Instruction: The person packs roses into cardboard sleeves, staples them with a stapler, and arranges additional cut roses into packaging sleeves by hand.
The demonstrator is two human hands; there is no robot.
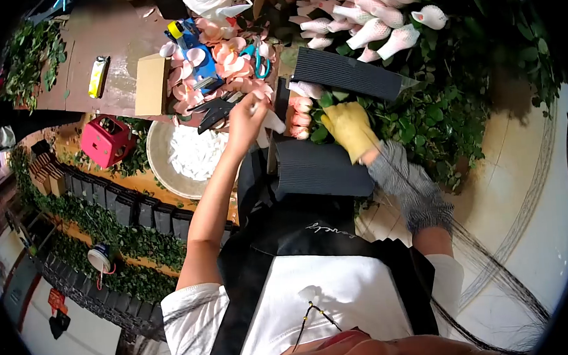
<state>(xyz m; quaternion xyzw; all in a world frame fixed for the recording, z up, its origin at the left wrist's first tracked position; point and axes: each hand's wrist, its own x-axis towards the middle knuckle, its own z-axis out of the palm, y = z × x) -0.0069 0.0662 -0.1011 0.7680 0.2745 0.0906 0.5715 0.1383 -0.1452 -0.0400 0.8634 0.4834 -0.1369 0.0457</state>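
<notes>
My left hand (247, 122), bare, has its fingers closed on a white foam sleeve (273, 121) beside the flowers. Several pink-and-cream roses (300, 118) lie in a row between two black corrugated sheets, an upper one (349, 74) and a lower one (322, 168) against my lap. In a yellow glove, my right hand (349, 129) is closed over the leafy rose stems (331, 100) just right of the blooms; its fingertips are partly lost among the leaves.
Pink petals (231, 60), black-handled pliers (214, 113), teal scissors (262, 60) and a cardboard box (152, 85) lie on the table (117, 48). A bowl (160, 165) of white pieces stands left. Net-wrapped roses (373, 32) are piled at the top. A pink stool (107, 141) stands further left.
</notes>
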